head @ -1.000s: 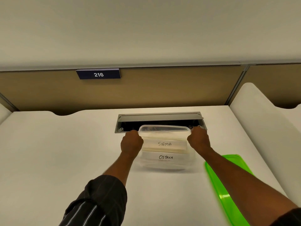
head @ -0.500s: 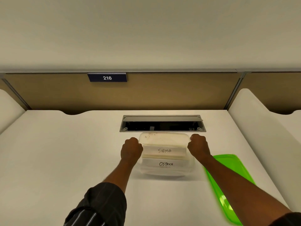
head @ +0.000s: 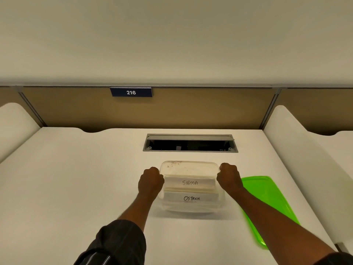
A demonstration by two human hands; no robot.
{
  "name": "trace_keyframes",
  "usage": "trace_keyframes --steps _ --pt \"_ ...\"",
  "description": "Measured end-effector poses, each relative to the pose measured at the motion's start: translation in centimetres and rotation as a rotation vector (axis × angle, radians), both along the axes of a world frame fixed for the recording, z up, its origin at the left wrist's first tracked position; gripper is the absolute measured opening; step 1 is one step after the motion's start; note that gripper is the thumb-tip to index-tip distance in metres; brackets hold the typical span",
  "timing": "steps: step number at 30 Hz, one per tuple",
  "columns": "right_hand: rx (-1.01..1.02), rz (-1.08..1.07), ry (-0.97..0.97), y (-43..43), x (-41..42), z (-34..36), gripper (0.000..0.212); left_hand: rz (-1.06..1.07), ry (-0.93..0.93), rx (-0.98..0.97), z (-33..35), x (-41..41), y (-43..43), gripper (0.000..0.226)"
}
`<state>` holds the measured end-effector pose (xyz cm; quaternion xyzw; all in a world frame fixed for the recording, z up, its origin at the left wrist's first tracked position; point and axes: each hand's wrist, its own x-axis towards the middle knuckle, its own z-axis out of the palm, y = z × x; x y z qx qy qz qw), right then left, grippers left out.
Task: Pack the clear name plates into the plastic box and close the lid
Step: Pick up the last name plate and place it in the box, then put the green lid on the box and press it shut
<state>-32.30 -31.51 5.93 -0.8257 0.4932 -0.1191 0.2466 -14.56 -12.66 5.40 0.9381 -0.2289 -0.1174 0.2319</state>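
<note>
Partly hidden: both hands fisted on plastic box [head: 191, 206] sides; fingers unseen.

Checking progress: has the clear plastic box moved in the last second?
Yes. The plastic box has come toward the person, away from the cable tray opening it earlier overlapped.

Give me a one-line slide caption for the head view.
Left hand and right hand grip the clear box holding name plates; green lid lies alongside.

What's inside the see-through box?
The plastic box holds name plates: one reads SIGMA, one OSTRICH. Any plates beneath them are hidden.
</note>
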Motion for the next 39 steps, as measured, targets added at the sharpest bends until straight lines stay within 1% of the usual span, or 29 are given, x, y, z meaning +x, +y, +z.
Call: trace_keyframes --steps 5,6,7,10,13,16,20,26,28,30,33,35,37,39 --pt "0.01 0.024 0.02 0.8 -0.9 -0.3 0.008 0.004 -0.028 0.026 0.1 -1.1 1.1 0.015" --pt "0.017 0.021 0.018 0.8 -1.2 -0.2 0.01 0.011 -0.043 0.035 0.2 -1.4 1.2 0.014" --pt "0.021 0.013 0.013 0.8 -1.4 -0.2 0.016 0.017 -0.065 0.042 0.3 -1.7 1.2 0.015" --pt "-0.005 -0.028 -0.013 0.6 -2.4 0.3 0.031 -0.006 -0.178 0.01 0.8 -2.8 0.4 0.024" --pt "-0.022 -0.115 -0.058 -0.4 -4.3 0.4 0.033 -0.083 -0.271 -0.107 1.9 -4.5 -2.1 0.034" --pt "0.004 -0.178 -0.036 -2.1 -7.2 0.1 0.031 -0.206 -0.325 -0.178 2.8 -7.1 -5.9 0.036" --pt "-0.008 -0.202 0.042 -3.9 -11.4 -0.6 0.03 -0.383 -0.315 -0.222 3.5 -12.1 -11.2 0.034" --pt "0.034 -0.254 0.123 -5.6 -16.1 -1.8 0.028 -0.611 -0.236 -0.137 1.8 -19.6 -16.0 0.025" --pt "0.048 -0.251 0.145 -5.8 -17.1 -2.2 0.027 -0.631 -0.196 -0.082 0.6 -21.3 -16.7 0.021" --pt "0.056 -0.237 0.176 -6.2 -17.9 -2.7 0.027 -0.552 -0.081 -0.037 -0.6 -22.7 -17.2 0.022" --pt "0.081 -0.213 0.226 -6.5 -18.9 -3.5 0.028 -0.333 0.199 0.056 -2.6 -23.7 -17.4 0.037" --pt "0.091 -0.203 0.253 -6.6 -19.5 -4.1 0.027 -0.198 0.359 0.057 -3.9 -23.9 -17.4 0.042" --pt "0.081 -0.191 0.278 -6.6 -19.8 -4.5 0.025 -0.119 0.43 0.021 -4.9 -24.1 -17.6 0.035" --pt "0.055 -0.149 0.317 -6.6 -19.9 -4.9 0.024 -0.088 0.457 0.003 -5.5 -24.4 -18.0 0.031"
